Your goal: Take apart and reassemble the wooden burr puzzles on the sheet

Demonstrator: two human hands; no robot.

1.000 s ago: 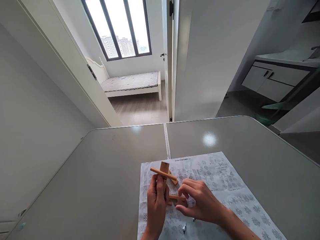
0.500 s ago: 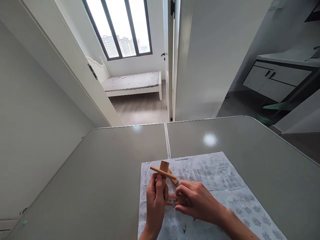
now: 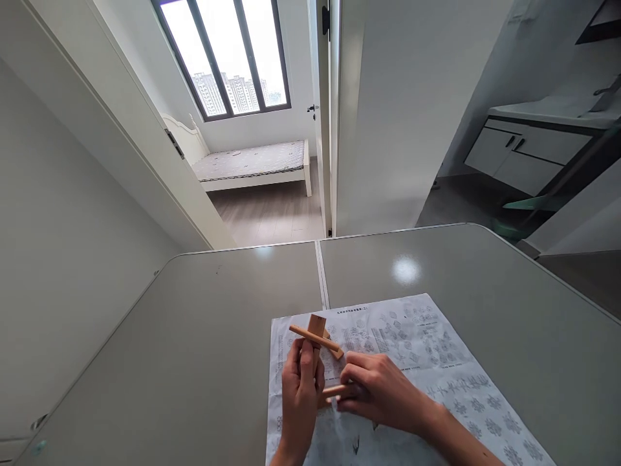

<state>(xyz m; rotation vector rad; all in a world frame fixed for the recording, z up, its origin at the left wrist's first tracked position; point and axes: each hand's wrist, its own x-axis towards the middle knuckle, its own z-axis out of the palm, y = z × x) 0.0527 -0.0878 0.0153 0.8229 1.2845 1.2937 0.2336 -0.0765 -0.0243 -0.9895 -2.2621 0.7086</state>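
My left hand [image 3: 299,391] is closed around several crossed wooden puzzle sticks [image 3: 316,336]. One thin stick slants across an upright one, and another pokes out behind them. In my right hand [image 3: 378,391], thumb and fingers pinch a separate wooden stick [image 3: 334,391], whose left end reaches close to the left palm. Whether that end touches the crossed sticks is hidden by my fingers. Beneath both hands lies a printed diagram sheet [image 3: 417,336] with rows of small assembly drawings.
The sheet rests on a grey table [image 3: 218,336] with a seam down its middle. Beyond the far edge, a doorway shows a bed [image 3: 257,162] under a window [image 3: 228,58]. A sink cabinet [image 3: 524,152] stands at the far right.
The stick in my right hand has turned, so its notched face now shows as a narrow edge. My left hand keeps its grip. The whole view has shifted slightly.
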